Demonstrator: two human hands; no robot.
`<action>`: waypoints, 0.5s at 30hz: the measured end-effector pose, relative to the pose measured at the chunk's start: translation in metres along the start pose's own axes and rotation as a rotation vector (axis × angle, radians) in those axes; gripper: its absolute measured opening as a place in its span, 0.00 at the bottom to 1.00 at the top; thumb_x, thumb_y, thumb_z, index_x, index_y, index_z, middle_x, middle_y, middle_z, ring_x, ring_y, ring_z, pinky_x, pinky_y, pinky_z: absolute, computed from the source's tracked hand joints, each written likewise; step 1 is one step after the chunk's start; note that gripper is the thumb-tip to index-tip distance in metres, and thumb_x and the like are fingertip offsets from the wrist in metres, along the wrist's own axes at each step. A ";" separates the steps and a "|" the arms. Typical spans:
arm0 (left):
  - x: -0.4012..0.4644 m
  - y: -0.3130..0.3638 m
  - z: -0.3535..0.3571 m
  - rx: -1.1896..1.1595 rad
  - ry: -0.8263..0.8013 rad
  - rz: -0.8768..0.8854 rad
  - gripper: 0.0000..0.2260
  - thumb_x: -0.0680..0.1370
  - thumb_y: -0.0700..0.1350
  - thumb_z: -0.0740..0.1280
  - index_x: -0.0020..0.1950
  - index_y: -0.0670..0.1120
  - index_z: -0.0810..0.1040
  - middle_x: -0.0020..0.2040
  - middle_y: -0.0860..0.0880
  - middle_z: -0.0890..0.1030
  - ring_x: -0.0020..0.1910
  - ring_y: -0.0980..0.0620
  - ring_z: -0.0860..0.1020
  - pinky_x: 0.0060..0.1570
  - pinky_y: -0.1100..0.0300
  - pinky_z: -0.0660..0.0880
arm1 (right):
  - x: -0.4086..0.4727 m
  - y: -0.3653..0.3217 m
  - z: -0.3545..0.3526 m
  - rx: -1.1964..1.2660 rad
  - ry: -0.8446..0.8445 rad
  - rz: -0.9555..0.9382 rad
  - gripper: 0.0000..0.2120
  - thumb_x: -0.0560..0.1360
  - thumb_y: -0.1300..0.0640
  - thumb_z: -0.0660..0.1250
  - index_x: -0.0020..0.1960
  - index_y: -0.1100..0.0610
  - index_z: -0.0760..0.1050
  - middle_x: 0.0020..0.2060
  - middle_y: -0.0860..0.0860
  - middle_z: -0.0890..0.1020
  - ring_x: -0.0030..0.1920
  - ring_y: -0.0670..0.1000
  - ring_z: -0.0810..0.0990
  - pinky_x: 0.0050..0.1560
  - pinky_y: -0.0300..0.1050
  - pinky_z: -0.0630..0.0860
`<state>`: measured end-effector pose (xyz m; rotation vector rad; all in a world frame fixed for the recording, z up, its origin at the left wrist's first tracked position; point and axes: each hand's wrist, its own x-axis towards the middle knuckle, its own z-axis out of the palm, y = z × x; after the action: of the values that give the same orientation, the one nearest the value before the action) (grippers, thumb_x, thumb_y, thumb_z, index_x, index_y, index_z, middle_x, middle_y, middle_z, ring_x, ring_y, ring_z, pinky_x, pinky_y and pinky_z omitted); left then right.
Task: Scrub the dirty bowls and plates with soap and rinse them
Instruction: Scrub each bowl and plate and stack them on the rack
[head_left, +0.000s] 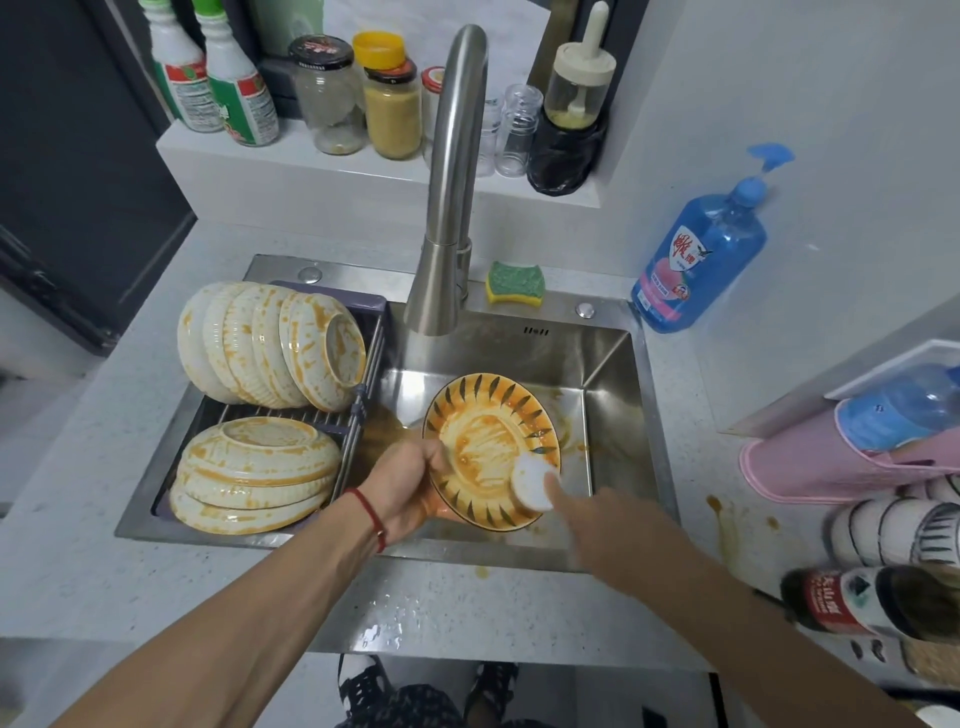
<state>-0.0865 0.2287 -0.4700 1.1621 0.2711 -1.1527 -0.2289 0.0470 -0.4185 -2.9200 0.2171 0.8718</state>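
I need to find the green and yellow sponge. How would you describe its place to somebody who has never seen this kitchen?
Start at the steel sink and its tall faucet. The sponge lies on the sink's back ledge, just right of the faucet base. It is the only green-topped, yellow-bottomed thing there; the blue soap bottle stands farther right.

Bright even light, fisheye edges, blurred right hand (597, 512)

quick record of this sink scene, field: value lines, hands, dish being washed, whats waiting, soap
left hand: grips the rim of the patterned bowl, tilted over the sink
right hand: presses a white scrubber on the bowl's inner rim
bowl state: orange sauce smeared inside
waiting: stained dishes on the rack at left, some on edge, some stacked upside down
soap: blue pump bottle on the counter right of the sink
spare sponge: green and yellow, behind the sink
faucet: no water visible
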 end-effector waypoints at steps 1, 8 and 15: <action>0.001 -0.001 0.004 0.025 0.001 0.002 0.20 0.69 0.30 0.56 0.59 0.30 0.75 0.46 0.39 0.86 0.42 0.41 0.86 0.41 0.41 0.85 | 0.004 0.006 -0.005 -0.020 0.027 0.068 0.35 0.82 0.59 0.56 0.83 0.49 0.42 0.43 0.51 0.73 0.40 0.51 0.74 0.39 0.46 0.70; 0.001 0.014 0.017 0.044 0.041 0.076 0.14 0.68 0.25 0.52 0.37 0.35 0.77 0.40 0.38 0.81 0.37 0.41 0.82 0.32 0.47 0.83 | 0.001 -0.029 -0.010 -0.046 0.072 -0.031 0.32 0.83 0.59 0.56 0.83 0.51 0.46 0.49 0.56 0.77 0.42 0.56 0.72 0.42 0.50 0.68; 0.001 0.020 0.012 0.143 0.091 0.083 0.12 0.71 0.25 0.54 0.48 0.35 0.73 0.39 0.45 0.79 0.31 0.50 0.81 0.28 0.54 0.79 | 0.000 -0.026 0.004 0.073 0.031 -0.079 0.31 0.84 0.58 0.55 0.83 0.50 0.45 0.46 0.53 0.74 0.44 0.56 0.75 0.42 0.50 0.69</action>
<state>-0.0741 0.2176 -0.4541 1.3421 0.2107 -1.0611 -0.2270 0.0728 -0.4205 -2.8545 0.1321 0.7909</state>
